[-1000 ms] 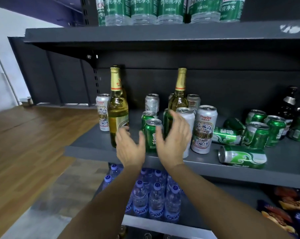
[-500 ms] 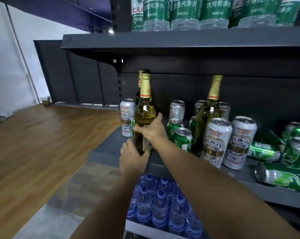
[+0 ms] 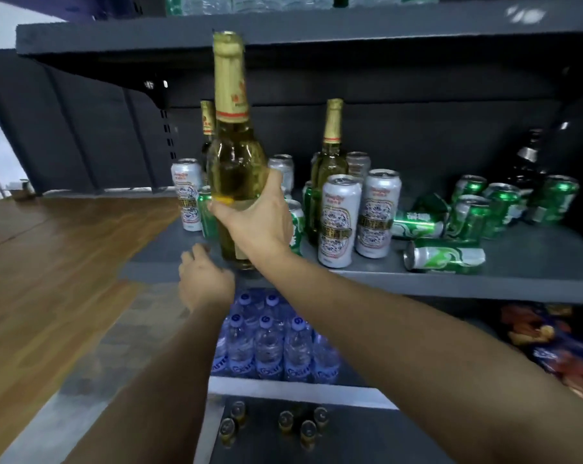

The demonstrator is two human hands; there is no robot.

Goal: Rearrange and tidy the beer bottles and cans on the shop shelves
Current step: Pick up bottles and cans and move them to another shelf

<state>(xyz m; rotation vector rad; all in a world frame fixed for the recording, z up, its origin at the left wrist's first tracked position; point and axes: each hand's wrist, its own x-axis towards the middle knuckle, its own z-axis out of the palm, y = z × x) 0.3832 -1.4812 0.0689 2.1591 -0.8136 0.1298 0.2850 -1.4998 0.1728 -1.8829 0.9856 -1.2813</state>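
Observation:
My right hand (image 3: 255, 222) grips a gold-foiled beer bottle (image 3: 233, 155) round its body and holds it up, near the front left of the grey middle shelf (image 3: 534, 279). My left hand (image 3: 204, 279) hovers below it at the shelf's front edge, fingers loosely curled, holding nothing. Two more gold-foiled bottles (image 3: 330, 162) stand behind. Silver cans (image 3: 338, 222) stand upright mid-shelf. Green cans (image 3: 467, 219) cluster at the right, and one green can (image 3: 445, 256) lies on its side near the front.
A dark bottle (image 3: 527, 162) stands at the back right. Green-labelled water bottles (image 3: 283, 0) fill the top shelf. Blue-capped water bottles (image 3: 266, 343) fill the shelf below, snack bags (image 3: 558, 343) to their right. Wooden floor (image 3: 49, 279) lies to the left.
My right hand moved from the green cans to the left bottle, gripped it and lifted it off the shelf. My left hand dropped to the shelf's front edge.

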